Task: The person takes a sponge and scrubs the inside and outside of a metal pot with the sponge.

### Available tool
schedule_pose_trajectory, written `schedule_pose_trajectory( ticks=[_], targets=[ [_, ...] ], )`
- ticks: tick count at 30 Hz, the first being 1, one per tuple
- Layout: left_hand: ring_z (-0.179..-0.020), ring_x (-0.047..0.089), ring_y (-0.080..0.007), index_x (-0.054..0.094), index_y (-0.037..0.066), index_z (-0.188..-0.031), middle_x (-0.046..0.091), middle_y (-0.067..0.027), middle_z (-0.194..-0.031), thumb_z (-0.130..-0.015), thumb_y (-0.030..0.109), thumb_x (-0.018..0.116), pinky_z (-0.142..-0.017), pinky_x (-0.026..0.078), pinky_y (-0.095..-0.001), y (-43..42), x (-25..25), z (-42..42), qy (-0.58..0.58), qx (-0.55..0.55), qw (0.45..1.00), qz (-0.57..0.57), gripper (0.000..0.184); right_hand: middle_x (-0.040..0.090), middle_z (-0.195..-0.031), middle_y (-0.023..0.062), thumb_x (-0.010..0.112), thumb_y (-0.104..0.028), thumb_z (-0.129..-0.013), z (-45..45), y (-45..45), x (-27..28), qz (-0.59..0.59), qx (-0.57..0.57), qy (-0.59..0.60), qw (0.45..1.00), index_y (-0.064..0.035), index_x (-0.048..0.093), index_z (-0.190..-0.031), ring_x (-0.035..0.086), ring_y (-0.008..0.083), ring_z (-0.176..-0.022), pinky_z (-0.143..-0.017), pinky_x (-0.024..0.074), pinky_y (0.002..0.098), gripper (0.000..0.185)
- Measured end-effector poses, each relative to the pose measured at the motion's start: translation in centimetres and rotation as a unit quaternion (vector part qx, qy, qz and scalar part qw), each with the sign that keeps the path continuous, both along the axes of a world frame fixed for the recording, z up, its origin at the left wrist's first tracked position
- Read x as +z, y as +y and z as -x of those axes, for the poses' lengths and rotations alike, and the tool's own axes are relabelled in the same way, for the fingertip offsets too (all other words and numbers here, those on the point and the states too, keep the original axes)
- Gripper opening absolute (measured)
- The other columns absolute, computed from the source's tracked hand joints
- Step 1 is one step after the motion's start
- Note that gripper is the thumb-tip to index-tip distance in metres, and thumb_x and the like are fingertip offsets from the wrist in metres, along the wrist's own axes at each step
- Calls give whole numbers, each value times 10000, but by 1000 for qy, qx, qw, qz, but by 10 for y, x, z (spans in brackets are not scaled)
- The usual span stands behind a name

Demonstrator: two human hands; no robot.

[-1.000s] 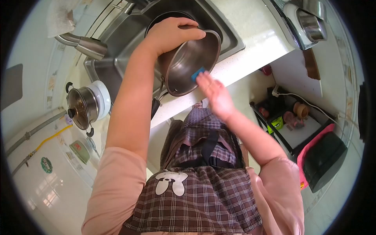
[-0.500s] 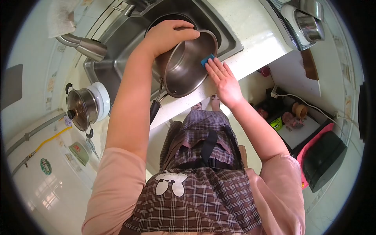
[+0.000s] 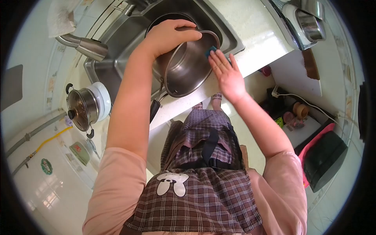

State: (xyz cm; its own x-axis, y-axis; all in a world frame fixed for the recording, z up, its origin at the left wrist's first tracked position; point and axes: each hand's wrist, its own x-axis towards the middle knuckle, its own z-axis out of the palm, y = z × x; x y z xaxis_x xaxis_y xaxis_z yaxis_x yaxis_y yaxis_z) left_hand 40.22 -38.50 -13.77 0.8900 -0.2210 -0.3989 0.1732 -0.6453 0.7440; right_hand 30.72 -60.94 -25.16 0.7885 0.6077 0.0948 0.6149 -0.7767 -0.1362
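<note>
1. Black handle (image 3: 155,109) slants down-left from the tilted saucepan (image 3: 188,71), over the sink's (image 3: 236,44) edge.
2. Left hand (image 3: 169,36) clamps its upper rim.
3. Blue sponge (image 3: 211,51) sits at its right inner rim.
4. Right hand's (image 3: 230,78) straight fingers touch the sponge, thumb apart.

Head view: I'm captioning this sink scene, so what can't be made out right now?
Head view: the underside of the pan, turned away from the camera.
Head view: part of the blue pad, covered by the right hand.
Head view: most of the dark round vessel in the sink, behind the left hand and pan.
Head view: the lettering on the green sticker, too small to read.
</note>
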Motion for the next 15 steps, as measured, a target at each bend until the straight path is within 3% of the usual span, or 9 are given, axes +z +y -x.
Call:
schedule_pose_trajectory(
  ticks=[1, 5, 6, 8, 11, 13, 15],
  targets=[
    [-1012, 625, -178, 668, 62, -1186, 684, -89, -1095, -769, 355, 723, -913, 464, -294, 0, -1, 1, -9, -3, 1000, -3, 513, 385, -1517, 112, 445, -146, -867, 13, 7, -3, 21, 3, 14, 1000, -16, 435, -1414, 266, 242, -1454, -1194, 158, 463, 563],
    [-1031, 618, -173, 667, 58, -1184, 679, -88, -1109, -753, 330, 733, -924, 463, -298, -5, 10, 16, -61, -27, 997, -38, 513, 485, -1414, 204, 480, -103, -837, 63, 55, 6, -142, 14, 152, 978, 17, 483, -1360, 402, 291, -1376, -1166, 229, 482, 536],
    [-1051, 614, -192, 655, 58, -1200, 668, -89, -1146, -751, 307, 726, -942, 460, -313, 1, 4, 19, -83, -32, 995, -34, 518, 498, -1394, 213, 486, -84, -827, 64, 67, 14, -251, 12, 250, 935, 19, 492, -1344, 417, 310, -1357, -1150, 254, 484, 528],
    [-1072, 609, -205, 643, 62, -1218, 653, -90, -1188, -747, 289, 718, -957, 453, -324, 13, 1, 29, -93, -13, 995, 13, 528, 529, -1342, 223, 497, -44, -805, 60, 86, 31, -457, 15, 402, 793, 21, 520, -1294, 444, 359, -1309, -1103, 318, 491, 493],
    [-1167, 569, -257, 623, 58, -1236, 623, -104, -1256, -717, 279, 697, -1023, 415, -363, 16, 9, 47, -163, -45, 985, 18, 569, 546, -1326, 205, 506, -49, -799, 61, 85, 22, -429, 75, 350, 829, 16, 538, -1272, 461, 341, -1296, -1106, 304, 501, 478],
    [-1211, 543, -274, 624, 53, -1228, 617, -110, -1266, -701, 290, 694, -1050, 396, -380, 14, 12, 57, -222, -88, 971, 13, 582, 544, -1363, 151, 505, -91, -789, 52, 64, 14, -168, 86, 206, 960, -2, 548, -1294, 455, 263, -1326, -1142, 246, 507, 515],
    [-1247, 516, -300, 626, 54, -1218, 613, -112, -1277, -671, 311, 697, -1078, 371, -404, 17, 7, 59, -239, -90, 966, 31, 609, 544, -1371, 135, 508, -102, -776, 46, 49, 2, -134, 65, 113, 982, -9, 554, -1301, 445, 257, -1341, -1156, 230, 501, 536]
  ],
)
